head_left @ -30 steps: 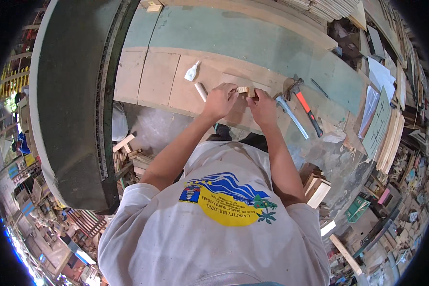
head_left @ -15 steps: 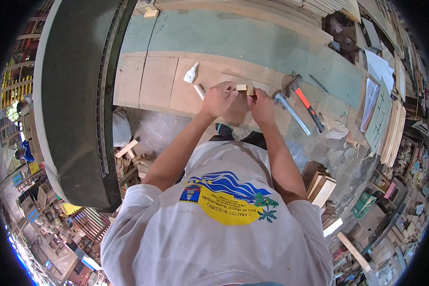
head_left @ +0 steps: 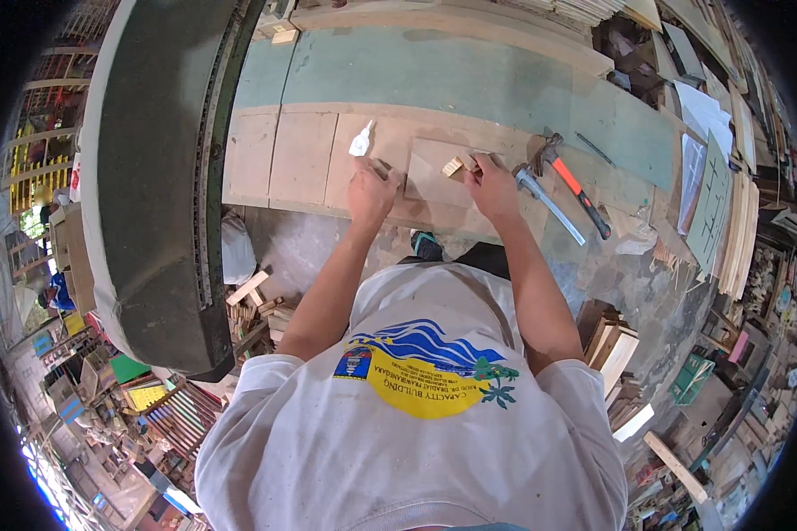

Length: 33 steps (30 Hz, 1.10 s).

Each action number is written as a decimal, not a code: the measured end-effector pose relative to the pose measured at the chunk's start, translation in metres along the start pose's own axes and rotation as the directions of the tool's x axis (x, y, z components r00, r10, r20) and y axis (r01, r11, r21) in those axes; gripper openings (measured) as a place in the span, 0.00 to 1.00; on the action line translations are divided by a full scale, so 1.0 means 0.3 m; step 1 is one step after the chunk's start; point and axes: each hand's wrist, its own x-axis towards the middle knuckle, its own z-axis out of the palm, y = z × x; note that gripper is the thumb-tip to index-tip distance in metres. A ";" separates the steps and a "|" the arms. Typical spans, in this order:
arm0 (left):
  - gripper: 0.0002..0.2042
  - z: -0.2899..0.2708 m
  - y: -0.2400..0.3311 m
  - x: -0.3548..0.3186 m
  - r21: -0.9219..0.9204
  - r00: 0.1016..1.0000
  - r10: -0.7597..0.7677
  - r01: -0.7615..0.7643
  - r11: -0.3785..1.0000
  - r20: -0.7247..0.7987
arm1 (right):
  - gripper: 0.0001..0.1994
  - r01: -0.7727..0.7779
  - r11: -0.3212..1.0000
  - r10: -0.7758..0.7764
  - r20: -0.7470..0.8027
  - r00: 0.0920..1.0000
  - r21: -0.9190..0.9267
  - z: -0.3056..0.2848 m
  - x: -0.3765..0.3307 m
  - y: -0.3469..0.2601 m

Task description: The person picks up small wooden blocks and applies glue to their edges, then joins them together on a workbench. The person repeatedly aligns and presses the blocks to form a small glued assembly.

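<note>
While the left hand (head_left: 369,190) presses flat on the plywood panel (head_left: 434,177), keep the right hand (head_left: 491,188) fingertips pinching the small wood block (head_left: 452,166) square on the counter (head_left: 301,155).

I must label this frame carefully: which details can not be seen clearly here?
Head view only:
- What the left hand presses: covered by the hand.
- Small wooden block by the right hand: too small for detail.
- White bottle: its contents cannot be told.

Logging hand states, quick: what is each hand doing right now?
Left hand: fingers curled, resting on the wooden board; any grip cannot be told.
Right hand: fingertips at the small wooden block; grip cannot be told.
</note>
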 end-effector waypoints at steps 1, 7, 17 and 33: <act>0.27 0.002 0.007 0.001 0.019 1.000 -0.001 0.001 1.000 -0.013 | 0.16 -0.005 1.000 0.005 0.006 1.000 0.002 -0.001 -0.001 -0.002; 0.22 -0.026 0.018 -0.022 -0.068 0.998 -0.039 0.042 0.997 0.053 | 0.18 -0.110 0.989 0.110 -0.001 0.994 0.099 0.005 -0.030 -0.008; 0.14 -0.004 0.168 -0.255 -0.494 0.886 0.353 -0.171 0.853 0.302 | 0.14 -0.353 0.627 0.212 0.284 0.935 0.694 -0.011 -0.259 -0.159; 0.30 -0.007 0.234 -0.067 -0.159 0.790 0.579 -0.557 0.815 0.202 | 0.13 -0.059 0.957 0.103 -0.143 0.984 0.284 0.031 -0.182 -0.065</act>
